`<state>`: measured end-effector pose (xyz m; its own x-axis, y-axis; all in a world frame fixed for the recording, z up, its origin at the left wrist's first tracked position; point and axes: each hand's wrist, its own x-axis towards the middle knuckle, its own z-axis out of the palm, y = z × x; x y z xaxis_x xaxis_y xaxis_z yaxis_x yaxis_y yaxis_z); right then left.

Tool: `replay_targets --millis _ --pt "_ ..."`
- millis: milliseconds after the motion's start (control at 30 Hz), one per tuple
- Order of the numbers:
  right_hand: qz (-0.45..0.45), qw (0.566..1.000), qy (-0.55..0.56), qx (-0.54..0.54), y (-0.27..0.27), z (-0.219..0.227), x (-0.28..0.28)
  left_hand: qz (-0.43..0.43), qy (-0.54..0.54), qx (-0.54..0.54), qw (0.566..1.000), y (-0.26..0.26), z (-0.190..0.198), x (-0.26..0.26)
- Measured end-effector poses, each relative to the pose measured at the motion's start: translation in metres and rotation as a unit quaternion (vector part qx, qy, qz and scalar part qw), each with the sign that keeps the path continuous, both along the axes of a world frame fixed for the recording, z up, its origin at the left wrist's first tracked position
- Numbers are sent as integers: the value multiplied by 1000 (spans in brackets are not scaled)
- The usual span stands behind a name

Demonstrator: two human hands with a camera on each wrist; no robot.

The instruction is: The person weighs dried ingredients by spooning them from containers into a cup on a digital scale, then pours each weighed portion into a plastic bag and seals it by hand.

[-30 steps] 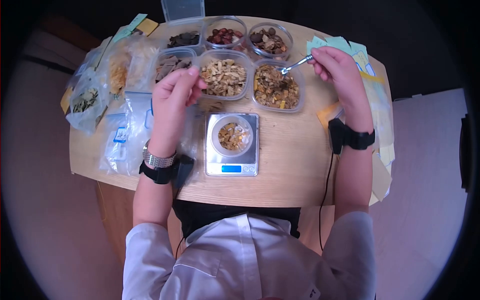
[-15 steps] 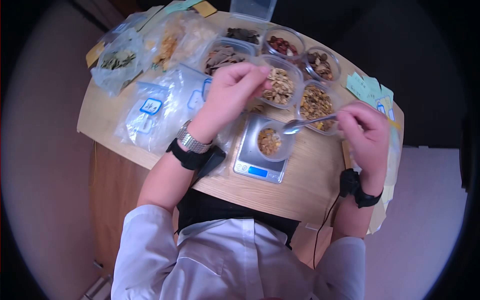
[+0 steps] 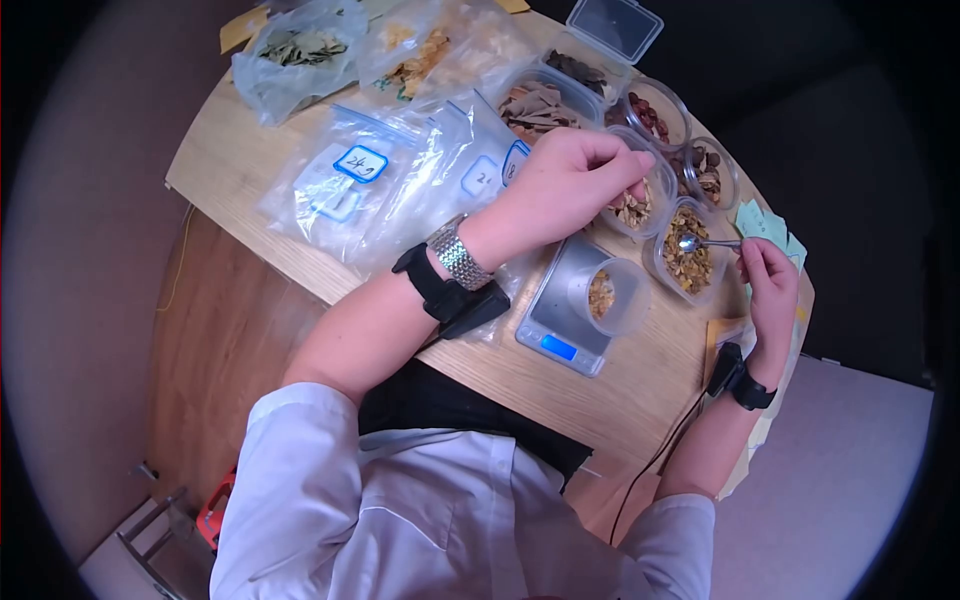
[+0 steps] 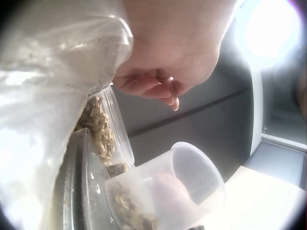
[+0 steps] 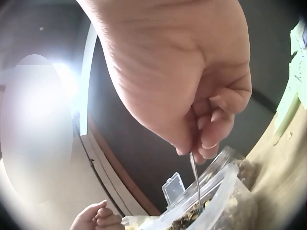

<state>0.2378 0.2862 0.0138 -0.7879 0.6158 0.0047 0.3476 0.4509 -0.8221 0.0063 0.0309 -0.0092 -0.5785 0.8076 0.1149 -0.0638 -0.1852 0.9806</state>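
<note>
My right hand pinches the handle of a metal spoon. The spoon's bowl is at the chopped yellow-brown dried pieces in a clear plastic tub. In the right wrist view the spoon points down from the thumb and fingertips. My left hand hovers with loosely curled fingers and nothing in them, overlapping a tub of pale dried slices in the head view. Below it, a translucent cup with some yellow-brown pieces inside stands on a digital scale with a lit blue display.
Behind are tubs of grey-brown slices, dark pieces, red dried fruit and brown pieces. Labelled zip bags cover the left side, with a bag of green leaves beyond. Green paper notes lie at right.
The spoon went from the yellow-brown tub to over the cup, then back to that tub. The left hand stays raised with loosely curled fingers. The head view has rotated.
</note>
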Motion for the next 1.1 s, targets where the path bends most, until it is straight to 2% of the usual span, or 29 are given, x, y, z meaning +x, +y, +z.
replay_targets --millis 67,133,367,467,767,1000,1100 --pt "-3 1000 -5 -18 2 -3 -2 1 -3 3 1000 0 1 1" --pt "-13 997 5 -81 5 -14 -6 -5 0 -5 1000 0 2 1" --pt "-52 991 19 -122 9 -16 -5 -10 -33 11 999 0 3 2" --pt "-17 991 12 -133 6 -16 -6 -8 -58 2 998 -3 8 4" --pt "-49 976 56 -204 21 -19 4 -3 -29 -22 999 -2 4 2" --pt "-47 977 92 -184 -19 23 -3 5 -21 -30 999 -2 5 3" --pt "-12 980 115 -165 -49 42 -5 6 -20 -33 999 -2 7 4"
